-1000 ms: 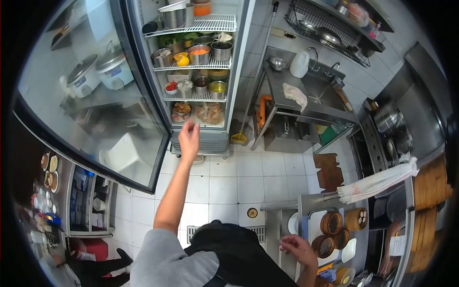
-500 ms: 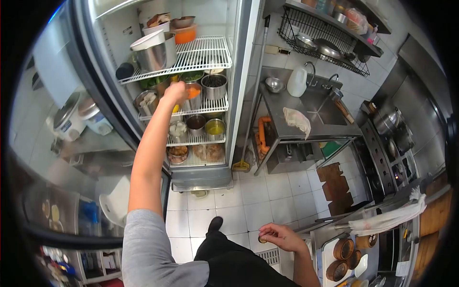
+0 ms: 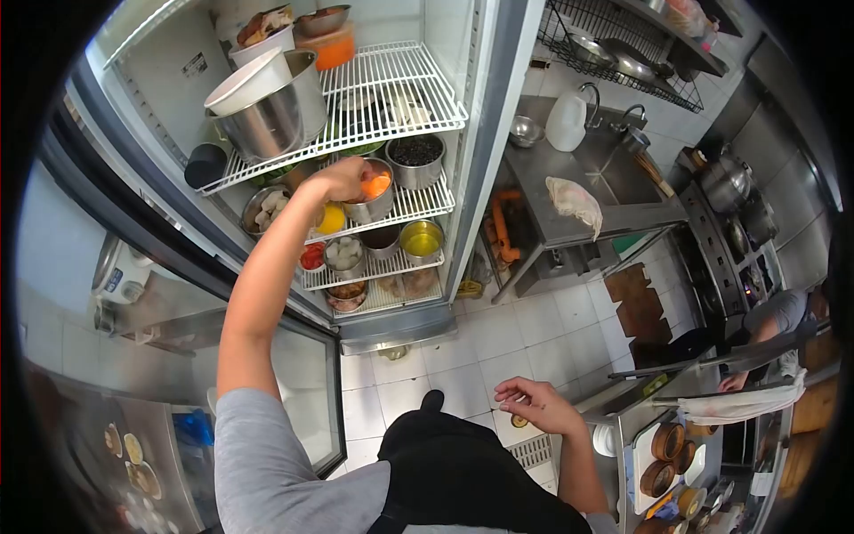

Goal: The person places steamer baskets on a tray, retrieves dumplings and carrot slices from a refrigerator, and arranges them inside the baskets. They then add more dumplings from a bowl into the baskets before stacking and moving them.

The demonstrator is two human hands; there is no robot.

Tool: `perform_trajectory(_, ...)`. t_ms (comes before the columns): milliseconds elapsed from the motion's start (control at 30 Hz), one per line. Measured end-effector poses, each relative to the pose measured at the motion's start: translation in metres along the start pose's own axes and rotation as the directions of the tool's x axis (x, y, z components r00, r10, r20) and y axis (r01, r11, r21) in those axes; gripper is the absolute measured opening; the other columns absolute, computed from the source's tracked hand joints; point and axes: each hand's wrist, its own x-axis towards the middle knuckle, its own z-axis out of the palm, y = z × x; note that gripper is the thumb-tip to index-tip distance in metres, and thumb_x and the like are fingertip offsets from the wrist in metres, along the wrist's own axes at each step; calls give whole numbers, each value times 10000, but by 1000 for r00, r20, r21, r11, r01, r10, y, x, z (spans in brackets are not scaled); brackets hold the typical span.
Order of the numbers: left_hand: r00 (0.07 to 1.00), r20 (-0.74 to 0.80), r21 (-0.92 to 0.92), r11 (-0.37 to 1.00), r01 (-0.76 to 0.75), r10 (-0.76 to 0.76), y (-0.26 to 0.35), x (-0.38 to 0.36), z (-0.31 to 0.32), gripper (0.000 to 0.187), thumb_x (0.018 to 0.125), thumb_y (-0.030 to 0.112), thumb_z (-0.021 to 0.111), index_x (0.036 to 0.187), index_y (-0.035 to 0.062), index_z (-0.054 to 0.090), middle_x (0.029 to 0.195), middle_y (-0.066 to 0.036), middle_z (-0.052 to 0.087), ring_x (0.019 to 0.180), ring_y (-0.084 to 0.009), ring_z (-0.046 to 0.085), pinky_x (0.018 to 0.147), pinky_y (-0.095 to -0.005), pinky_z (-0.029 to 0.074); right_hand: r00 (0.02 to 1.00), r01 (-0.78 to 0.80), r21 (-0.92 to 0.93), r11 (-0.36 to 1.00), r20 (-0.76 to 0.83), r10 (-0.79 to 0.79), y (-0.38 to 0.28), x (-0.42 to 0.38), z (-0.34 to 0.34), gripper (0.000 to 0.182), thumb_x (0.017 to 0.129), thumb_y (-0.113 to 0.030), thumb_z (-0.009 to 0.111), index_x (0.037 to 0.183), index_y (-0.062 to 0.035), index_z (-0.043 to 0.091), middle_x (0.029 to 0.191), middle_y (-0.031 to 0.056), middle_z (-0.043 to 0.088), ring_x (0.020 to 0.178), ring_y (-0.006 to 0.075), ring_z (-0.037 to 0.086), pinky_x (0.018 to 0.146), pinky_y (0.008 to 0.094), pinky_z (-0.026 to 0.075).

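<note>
My left hand (image 3: 342,180) reaches into the fridge, its bent fingers closed over orange pieces that look like carrot (image 3: 377,186). These lie in a round steel pot (image 3: 370,211) on the middle shelf; the fingertips are partly hidden. Beside it stands a pot of dark contents (image 3: 416,151), and a yellow container (image 3: 331,219) sits below my wrist. On the shelf beneath are a pot of white pieces (image 3: 344,254) and a pot of yellow liquid (image 3: 422,240). Low over the floor, my right hand (image 3: 541,406) is open, fingers apart, with nothing visible in it.
The glass fridge door (image 3: 329,392) stands open on the left. A wire shelf (image 3: 374,89) passes just above my left hand. Rightward are a steel sink table (image 3: 543,200) and a floor drain (image 3: 534,452). Another person's sleeve (image 3: 776,313) and hand show behind the right counter.
My view has moved closer to the fridge. My left hand now has its fingers in the carrot pot. My right hand's fingers have spread. Another person has appeared at the right.
</note>
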Motion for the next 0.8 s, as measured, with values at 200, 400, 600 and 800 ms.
perform_trajectory(200,989,-57,-403,909,105,-140,-33,8,5,274,845,4,684,1111,-15,620,941,-103,666,791,-166,669,678,-308,532,998,37,-6,999,-50,-38,-12,15,4,310,918,-127,695,1199,-19,620,1042,78,700,948,139,646,787,287,541)
perform_trajectory(400,950,-221,-928,348,-135,-222,31,-45,9,318,1015,123,547,1282,-50,541,1093,-178,652,897,-274,706,755,-347,602,988,75,-38,996,-133,-79,-8,13,6,257,939,-90,674,1176,1,635,1078,67,709,972,110,639,837,267,520)
perform_trajectory(600,944,193,-963,-136,235,267,164,-98,134,372,1013,153,537,1320,-53,506,1166,-228,635,1063,-356,676,890,-434,592,760,271,190,944,-644,-88,-10,-2,11,243,934,-89,684,1157,-1,645,1058,50,691,908,91,630,758,254,518)
perform_trajectory(800,557,507,-775,65,628,658,315,-133,274,296,987,29,498,1273,-42,521,1194,-203,626,1119,-313,646,970,-449,558,339,-39,-279,959,-907,-250,48,-70,10,223,860,-123,741,1057,-42,674,941,101,643,799,210,634,699,325,532)
